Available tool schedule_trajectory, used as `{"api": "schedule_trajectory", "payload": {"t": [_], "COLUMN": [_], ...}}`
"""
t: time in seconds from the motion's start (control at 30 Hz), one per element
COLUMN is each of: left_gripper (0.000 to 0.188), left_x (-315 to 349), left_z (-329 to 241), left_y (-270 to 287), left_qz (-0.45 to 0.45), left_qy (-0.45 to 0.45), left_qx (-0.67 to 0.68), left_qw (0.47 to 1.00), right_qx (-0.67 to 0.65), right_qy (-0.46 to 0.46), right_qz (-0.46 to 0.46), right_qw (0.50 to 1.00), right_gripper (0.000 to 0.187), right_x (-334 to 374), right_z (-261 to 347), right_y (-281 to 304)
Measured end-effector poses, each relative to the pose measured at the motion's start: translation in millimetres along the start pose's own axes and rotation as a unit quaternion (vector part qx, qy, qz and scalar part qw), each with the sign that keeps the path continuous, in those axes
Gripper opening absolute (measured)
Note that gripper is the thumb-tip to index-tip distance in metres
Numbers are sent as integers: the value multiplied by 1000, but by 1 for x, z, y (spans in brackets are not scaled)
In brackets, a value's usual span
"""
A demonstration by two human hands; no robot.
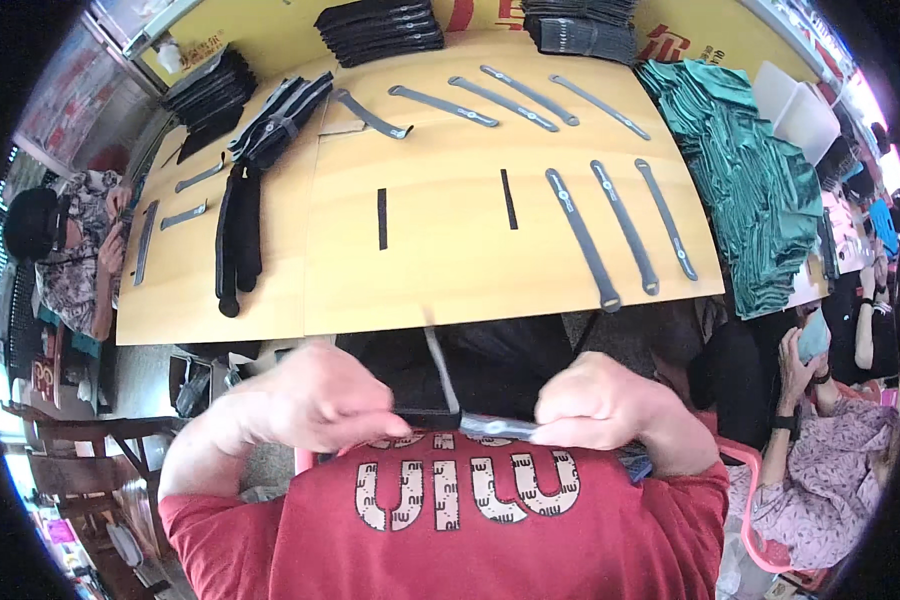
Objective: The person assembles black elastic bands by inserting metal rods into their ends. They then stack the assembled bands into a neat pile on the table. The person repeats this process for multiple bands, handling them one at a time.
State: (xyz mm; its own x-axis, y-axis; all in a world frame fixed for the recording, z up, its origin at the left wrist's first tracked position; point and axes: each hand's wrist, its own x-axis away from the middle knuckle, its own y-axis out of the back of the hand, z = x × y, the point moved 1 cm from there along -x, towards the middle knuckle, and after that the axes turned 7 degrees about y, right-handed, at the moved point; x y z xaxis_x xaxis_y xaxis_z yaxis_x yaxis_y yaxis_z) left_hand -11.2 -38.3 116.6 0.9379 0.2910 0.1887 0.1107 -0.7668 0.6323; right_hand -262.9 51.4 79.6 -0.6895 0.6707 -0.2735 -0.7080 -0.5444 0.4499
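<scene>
Visibly, marked grey strap (495, 428) in fingers (560, 433), lettered red shirt (470, 560)

My left fingers (365, 430) blur, my right fingers (575, 432) hide the grey strap's (495, 427) end, and my red shirt (490, 565) is cut off below.

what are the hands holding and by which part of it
A grey-and-black strap: the right hand grips its grey stretch, the left hand apparently its black stretch; whether at the very ends cannot be told.
</scene>
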Motion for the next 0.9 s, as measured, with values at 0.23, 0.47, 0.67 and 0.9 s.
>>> {"api": "schedule_trajectory", "payload": {"t": [0.23,0.47,0.67,0.9], "left_gripper": [21,25,19,18], "left_x": [118,186,42,7], "left_z": [31,68,101,177], "left_y": [59,94,128,102], "left_qz": [-277,-504,-539,-475], "left_qy": [254,414,312,349], "left_qx": [-183,-122,-228,-441], "left_qw": [908,748,748,677], "right_qx": [-2,-79,-211,-196], "right_qy": [-138,-92,-34,43], "right_qz": [-30,-267,-343,-155], "right_qw": [990,956,915,967], "right_gripper": [19,34,28,28], "right_x": [65,144,106,85], "right_z": [26,53,46,39], "right_y": [16,23,20,40]}}
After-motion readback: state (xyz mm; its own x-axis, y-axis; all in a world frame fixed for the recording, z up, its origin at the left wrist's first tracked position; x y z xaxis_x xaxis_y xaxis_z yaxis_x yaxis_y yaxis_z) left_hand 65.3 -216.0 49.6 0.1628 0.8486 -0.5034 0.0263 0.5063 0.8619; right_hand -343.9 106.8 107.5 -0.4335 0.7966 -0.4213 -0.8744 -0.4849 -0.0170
